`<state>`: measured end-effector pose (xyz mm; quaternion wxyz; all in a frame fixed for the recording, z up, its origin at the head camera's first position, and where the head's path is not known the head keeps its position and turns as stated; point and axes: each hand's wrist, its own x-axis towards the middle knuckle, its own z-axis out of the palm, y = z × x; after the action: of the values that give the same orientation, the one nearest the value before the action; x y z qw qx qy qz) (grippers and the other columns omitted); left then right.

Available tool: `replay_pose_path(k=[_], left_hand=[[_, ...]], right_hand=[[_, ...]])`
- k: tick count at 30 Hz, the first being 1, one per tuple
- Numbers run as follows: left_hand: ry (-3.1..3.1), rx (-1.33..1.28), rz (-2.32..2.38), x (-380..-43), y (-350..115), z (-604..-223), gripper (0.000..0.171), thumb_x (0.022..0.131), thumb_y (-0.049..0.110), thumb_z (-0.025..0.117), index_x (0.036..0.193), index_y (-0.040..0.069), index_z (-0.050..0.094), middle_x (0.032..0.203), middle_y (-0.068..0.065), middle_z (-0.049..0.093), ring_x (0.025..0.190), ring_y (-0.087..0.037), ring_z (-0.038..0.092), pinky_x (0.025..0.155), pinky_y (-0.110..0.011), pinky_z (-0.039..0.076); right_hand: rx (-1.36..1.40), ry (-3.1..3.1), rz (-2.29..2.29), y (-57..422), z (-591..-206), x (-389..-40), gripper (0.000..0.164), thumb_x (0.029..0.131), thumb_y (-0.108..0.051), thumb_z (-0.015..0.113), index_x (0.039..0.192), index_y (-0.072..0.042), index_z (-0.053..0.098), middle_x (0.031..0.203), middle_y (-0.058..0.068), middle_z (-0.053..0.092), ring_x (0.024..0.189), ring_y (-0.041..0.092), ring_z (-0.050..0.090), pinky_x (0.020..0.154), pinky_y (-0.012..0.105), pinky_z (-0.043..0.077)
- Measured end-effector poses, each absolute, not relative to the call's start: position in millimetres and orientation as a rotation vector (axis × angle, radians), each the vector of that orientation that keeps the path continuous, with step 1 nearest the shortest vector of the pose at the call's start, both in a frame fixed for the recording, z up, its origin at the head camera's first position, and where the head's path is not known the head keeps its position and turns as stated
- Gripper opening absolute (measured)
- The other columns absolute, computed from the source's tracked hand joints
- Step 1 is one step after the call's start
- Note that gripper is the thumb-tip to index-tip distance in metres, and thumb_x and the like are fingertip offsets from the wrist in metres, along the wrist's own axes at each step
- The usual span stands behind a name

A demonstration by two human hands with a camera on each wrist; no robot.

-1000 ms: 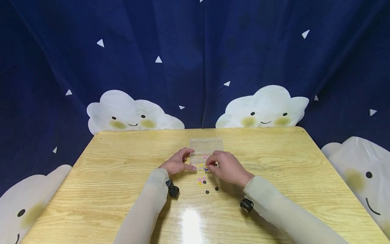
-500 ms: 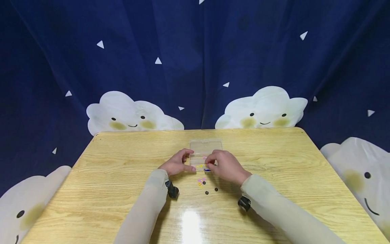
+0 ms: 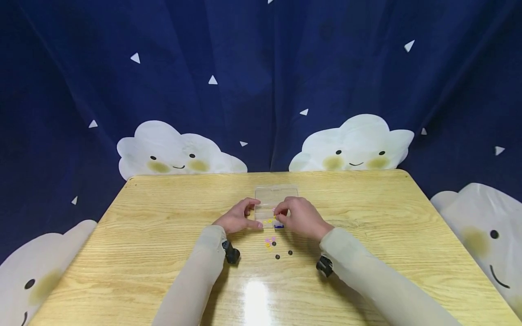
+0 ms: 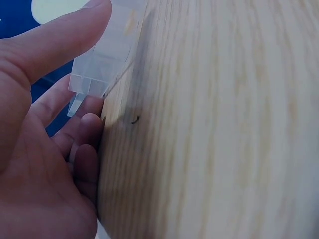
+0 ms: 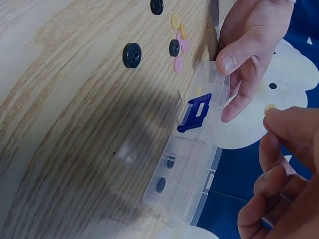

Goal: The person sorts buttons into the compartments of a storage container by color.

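- Blue curtain (image 3: 244, 54) behind wooden table (image 3: 163, 253); box (image 5: 187, 169) on table, lid open.
- Left hand (image 3: 235, 218) grips box's left end.
- Right hand (image 3: 303, 220) pinches yellow button (image 5: 269, 107) over box.
- Change: right hand slightly farther forward, latch (image 5: 197, 113) more exposed. Judged: button not yet released.

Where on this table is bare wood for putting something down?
Bare table lies from its left edge to the left sleeve, and from the right sleeve to its right edge. Crowded is the middle: the left hand and right hand are at the clear box, with loose buttons in front.
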<state>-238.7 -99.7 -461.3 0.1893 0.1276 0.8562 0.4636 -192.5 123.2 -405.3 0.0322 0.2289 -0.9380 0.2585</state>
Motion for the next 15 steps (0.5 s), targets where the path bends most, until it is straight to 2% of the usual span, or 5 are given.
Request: replay_pose_path(k=[15], left_hand=[[2.400, 0.353, 1.300, -237.6, -99.1, -458.4, 0.076, 0.080, 0.019, 0.084, 0.145, 0.016, 0.046, 0.139, -0.010, 0.048, 0.120, -0.025, 0.044, 0.103, -0.043, 0.038]], right_hand=[[0.676, -2.909, 0.796, 118.6, -408.3, -195.4, 0.006, 0.089, -0.014, 0.073, 0.089, -0.015, 0.079, 0.082, -0.005, 0.069, 0.074, 0.006, 0.058, 0.071, 0.028, 0.050]])
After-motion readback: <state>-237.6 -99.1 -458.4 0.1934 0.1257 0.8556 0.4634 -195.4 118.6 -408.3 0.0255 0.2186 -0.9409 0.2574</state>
